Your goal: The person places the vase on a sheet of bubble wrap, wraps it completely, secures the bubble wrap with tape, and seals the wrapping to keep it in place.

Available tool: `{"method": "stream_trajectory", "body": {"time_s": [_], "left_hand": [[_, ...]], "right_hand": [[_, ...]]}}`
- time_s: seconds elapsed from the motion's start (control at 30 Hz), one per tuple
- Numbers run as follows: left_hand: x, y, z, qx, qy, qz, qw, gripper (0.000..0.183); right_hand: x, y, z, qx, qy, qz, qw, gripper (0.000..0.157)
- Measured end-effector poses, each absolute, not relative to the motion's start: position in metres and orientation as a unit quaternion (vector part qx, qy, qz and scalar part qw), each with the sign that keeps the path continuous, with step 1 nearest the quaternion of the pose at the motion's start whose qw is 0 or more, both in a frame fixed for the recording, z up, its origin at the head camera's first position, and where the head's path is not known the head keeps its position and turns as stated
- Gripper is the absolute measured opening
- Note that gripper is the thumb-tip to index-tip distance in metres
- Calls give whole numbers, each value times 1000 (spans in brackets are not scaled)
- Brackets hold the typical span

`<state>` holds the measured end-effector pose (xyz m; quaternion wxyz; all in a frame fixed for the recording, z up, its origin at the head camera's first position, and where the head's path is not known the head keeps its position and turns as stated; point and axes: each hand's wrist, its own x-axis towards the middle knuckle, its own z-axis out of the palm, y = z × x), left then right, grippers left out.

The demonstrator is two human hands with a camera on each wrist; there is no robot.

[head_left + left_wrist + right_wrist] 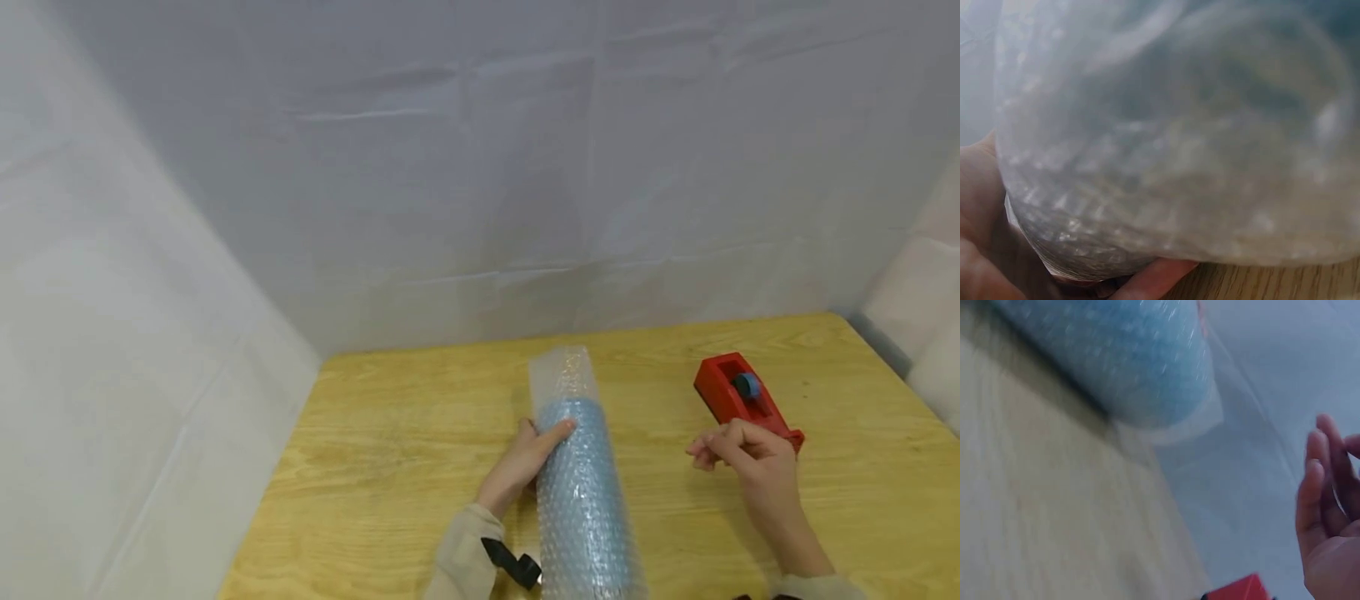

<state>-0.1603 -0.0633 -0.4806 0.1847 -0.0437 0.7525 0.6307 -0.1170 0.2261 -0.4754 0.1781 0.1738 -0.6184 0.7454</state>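
A blue cylinder in clear bubble wrap (585, 492) lies lengthwise on the table, with a loose sleeve of wrap past its far end. My left hand (528, 458) grips its left side near that end, thumb on top. In the left wrist view, the wrap (1147, 175) fills most of the picture and fingers curl beneath it. My right hand (761, 475) is held up to the right of the roll, thumb and forefinger close together; I cannot tell whether something thin is between them. Just beyond it stands a red tape dispenser (731, 392) with a small blue-and-black tape core.
The wooden table (375, 467) ends at a back edge against a pale grey cloth wall (480, 208). More white sheeting (150, 333) hangs along the left side. A black strap mount (513, 564) sits on the left sleeve, close beside the wrapped roll.
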Motion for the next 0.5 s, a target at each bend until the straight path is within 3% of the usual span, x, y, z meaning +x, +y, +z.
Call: {"method": "stream_trajectory", "body": {"time_s": [0.27, 0.5], "left_hand": [[-159, -64, -481, -33, 750, 634, 183, 110], [-159, -63, -482, -32, 759, 624, 182, 110]], "right_hand": [[-129, 191, -451, 248, -673, 693, 72, 30], [-137, 158, -451, 280, -662, 691, 77, 29]]}}
